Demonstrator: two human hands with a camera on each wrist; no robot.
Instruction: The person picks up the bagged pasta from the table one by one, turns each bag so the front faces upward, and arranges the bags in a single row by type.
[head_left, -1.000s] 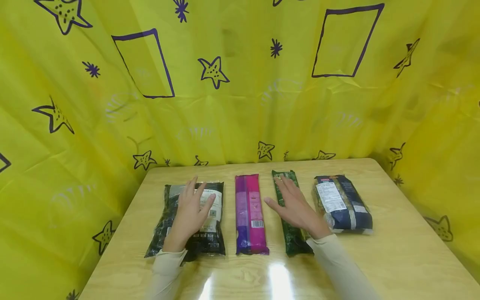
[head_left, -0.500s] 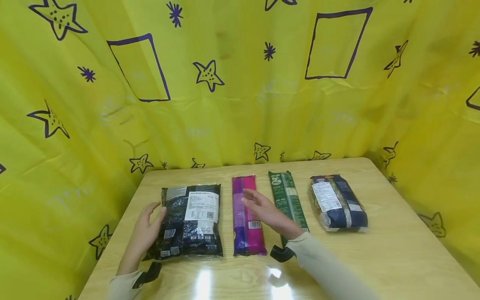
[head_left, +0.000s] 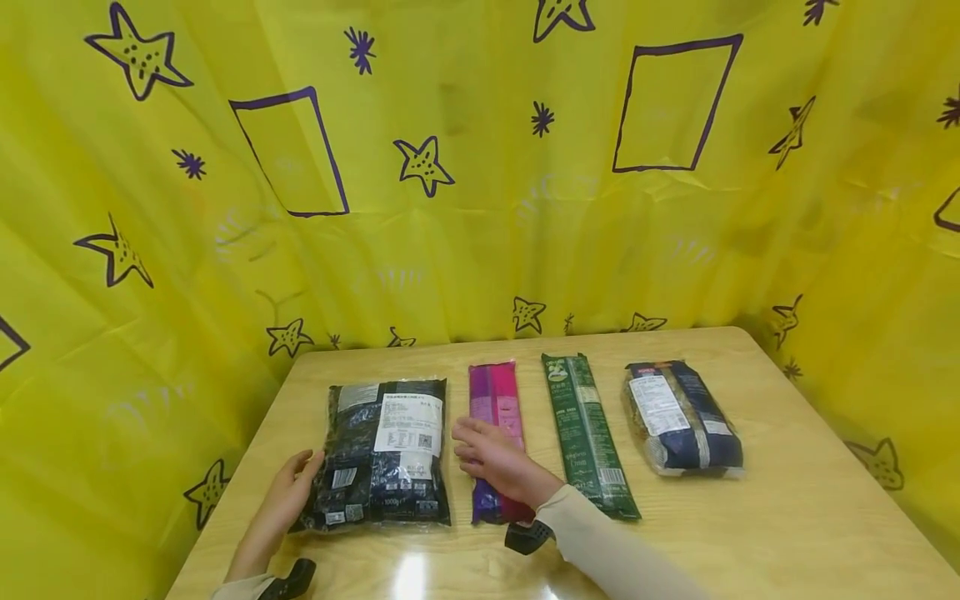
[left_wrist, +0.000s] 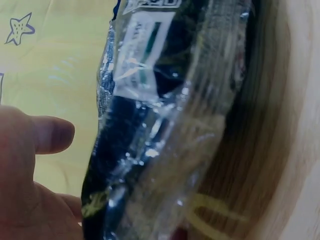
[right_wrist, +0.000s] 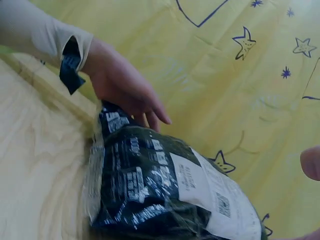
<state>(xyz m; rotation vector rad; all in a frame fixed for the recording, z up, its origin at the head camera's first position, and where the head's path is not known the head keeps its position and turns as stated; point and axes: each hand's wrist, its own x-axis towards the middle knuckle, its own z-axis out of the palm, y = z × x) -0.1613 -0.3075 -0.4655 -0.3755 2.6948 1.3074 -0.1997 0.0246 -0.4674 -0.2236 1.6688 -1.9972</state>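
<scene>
A black plastic bag [head_left: 348, 450] with a white label lies flat on the left of the table. My left hand [head_left: 283, 496] is at its left edge, thumb raised and fingers loosely bent; in the right wrist view the fingers of that hand [right_wrist: 125, 85] go behind the bag's side. Whether they press on it I cannot tell. Over a pink and purple packet [head_left: 498, 408] hovers my right hand [head_left: 501, 462], palm turned toward the bag's right edge, a small gap between them. Its thumb [right_wrist: 311, 162] shows at the right wrist view's border. Neither hand grips anything.
Right of the pink packet lies a long green spaghetti packet [head_left: 585, 433]. Farther right sits a navy bag with a white label [head_left: 701, 417]. The wooden table [head_left: 810, 517] ends at a yellow curtain [head_left: 480, 242] with drawn stars behind and beside it.
My left hand has moved from above the black bag to its left side and lower. My right hand has travelled left, from over the green packet to over the pink one. The packets stay put.
</scene>
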